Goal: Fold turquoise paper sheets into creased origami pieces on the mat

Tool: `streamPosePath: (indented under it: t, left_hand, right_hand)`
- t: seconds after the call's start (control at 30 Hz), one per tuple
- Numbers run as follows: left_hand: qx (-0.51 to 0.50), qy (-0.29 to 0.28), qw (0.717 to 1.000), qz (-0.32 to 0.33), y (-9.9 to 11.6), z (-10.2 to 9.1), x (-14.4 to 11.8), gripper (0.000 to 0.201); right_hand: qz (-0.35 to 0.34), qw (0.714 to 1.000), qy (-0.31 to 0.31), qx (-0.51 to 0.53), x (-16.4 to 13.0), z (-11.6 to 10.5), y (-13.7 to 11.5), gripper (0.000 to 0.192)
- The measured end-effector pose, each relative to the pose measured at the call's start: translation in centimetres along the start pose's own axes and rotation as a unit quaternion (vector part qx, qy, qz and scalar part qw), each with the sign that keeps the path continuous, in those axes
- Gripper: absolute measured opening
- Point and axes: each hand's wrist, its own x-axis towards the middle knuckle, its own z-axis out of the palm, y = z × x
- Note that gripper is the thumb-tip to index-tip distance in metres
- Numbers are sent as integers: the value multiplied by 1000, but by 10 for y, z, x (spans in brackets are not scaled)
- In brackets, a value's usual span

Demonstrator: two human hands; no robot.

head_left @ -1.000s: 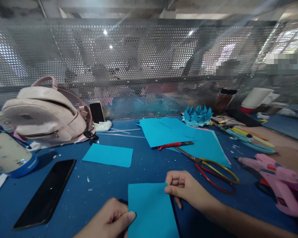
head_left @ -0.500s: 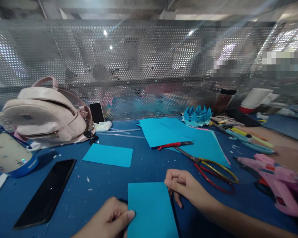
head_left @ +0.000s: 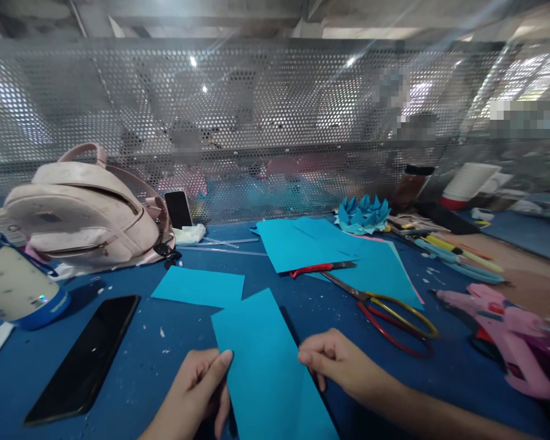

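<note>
A sheet of blue paper is held at the bottom centre, its far end tilted up and overlapping a corner of another blue paper piece on the table. My left hand pinches its left edge, thumb on top. At the right edge, my right hand closes its thumb and fingertips on the paper. The near end of the sheet runs out of view. Right of it lie scissors with one red and one yellow handle loop, resting by a stack of blue sheets.
A black phone and a bottle lie to the left, before a pale pink backpack. A folded blue paper ring stands at the back right. A pink glue gun lies at right. A perforated metal screen closes the back.
The held sheet has moved away from me and tilted, so more of it shows. My left hand has shifted up and left; my right hand has slid down along the right edge.
</note>
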Motion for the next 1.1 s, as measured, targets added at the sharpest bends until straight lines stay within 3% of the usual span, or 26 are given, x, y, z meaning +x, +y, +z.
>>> streamPosePath:
  t: [0.3,0.5,0.73,0.9,1.1]
  left_hand:
    - [10,33,999,-3,5,3,-2,53]
    - [26,94,995,0,11,0,-4,65]
    - [27,122,992,-1,9,0,-3,65]
    - [24,161,987,-6,3,-6,-2,68]
    - [39,161,986,-6,4,-7,-3,69]
  right_hand:
    - [-4,996,51,-66,-6,7,-8,49]
    - [-11,999,2,-41,-6,4,-3,45]
    - [-34,997,36,-59,-7,4,-7,54]
    - [-31,998,-12,-44,-8,3,-6,55]
    - [-25,998,53,-38,-12,6,-2,60]
